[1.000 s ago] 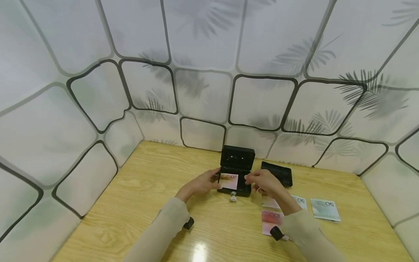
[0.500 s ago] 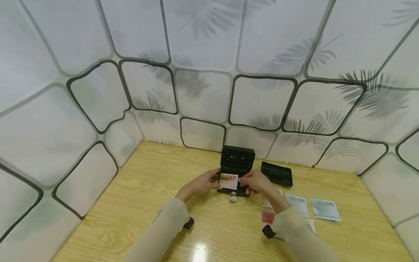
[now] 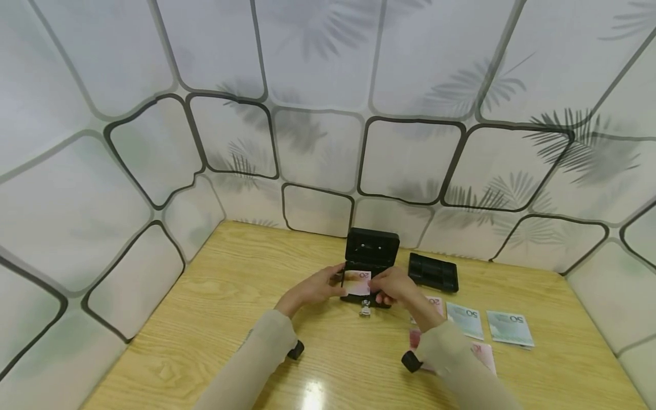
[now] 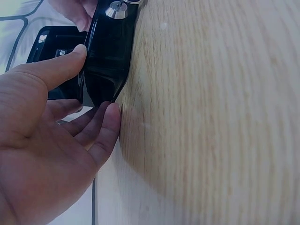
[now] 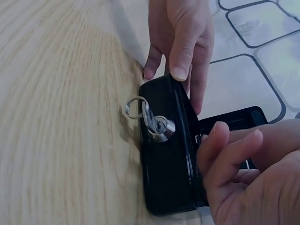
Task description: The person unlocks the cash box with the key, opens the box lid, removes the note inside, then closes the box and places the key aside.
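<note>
Gripping the box's (image 5: 168, 183) edge, left hand (image 3: 319, 286) borders open table (image 3: 230, 262)

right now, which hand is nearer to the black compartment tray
Right: the right hand is over the cash box, on the side facing the compartment tray; the left hand grips the opposite side.

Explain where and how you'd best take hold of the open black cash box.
Grip the cash box by its end walls, probably from left and right: keys jut from its front and the lid stands raised behind. The left hand holds the left end.
</note>
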The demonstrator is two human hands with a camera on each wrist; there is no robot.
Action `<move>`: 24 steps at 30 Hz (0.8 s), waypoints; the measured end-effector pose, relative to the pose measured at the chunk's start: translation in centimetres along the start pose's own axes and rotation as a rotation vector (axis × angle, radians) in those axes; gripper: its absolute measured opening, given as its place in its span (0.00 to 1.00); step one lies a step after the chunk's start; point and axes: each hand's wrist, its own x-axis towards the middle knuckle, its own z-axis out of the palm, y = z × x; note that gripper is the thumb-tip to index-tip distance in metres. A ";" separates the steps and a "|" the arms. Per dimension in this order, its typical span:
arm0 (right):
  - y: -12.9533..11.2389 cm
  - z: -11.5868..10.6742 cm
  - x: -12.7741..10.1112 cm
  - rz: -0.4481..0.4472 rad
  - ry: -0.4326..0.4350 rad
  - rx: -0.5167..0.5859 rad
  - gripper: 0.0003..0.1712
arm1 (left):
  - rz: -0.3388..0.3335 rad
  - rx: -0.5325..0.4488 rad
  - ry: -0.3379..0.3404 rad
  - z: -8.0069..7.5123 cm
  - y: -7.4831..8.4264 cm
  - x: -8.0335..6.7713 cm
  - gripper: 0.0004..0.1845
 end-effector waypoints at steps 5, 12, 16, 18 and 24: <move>0.2 0.3 0.3 0.009 0.036 0.052 0.16 | 0.003 -0.002 -0.004 0.0 -0.1 0.1 0.40; 0.0 0.6 0.6 0.001 0.046 0.063 0.14 | -0.007 -0.008 -0.006 0.0 0.0 0.0 0.41; -0.1 0.8 0.7 -0.009 0.049 0.045 0.12 | -0.012 -0.003 -0.003 0.0 0.0 0.0 0.41; -0.1 0.8 0.8 -0.011 0.049 0.038 0.12 | -0.018 -0.001 -0.001 0.0 0.0 0.0 0.41; 0.0 0.8 1.1 -0.009 0.048 0.038 0.10 | -0.031 -0.006 0.003 0.0 0.1 0.1 0.41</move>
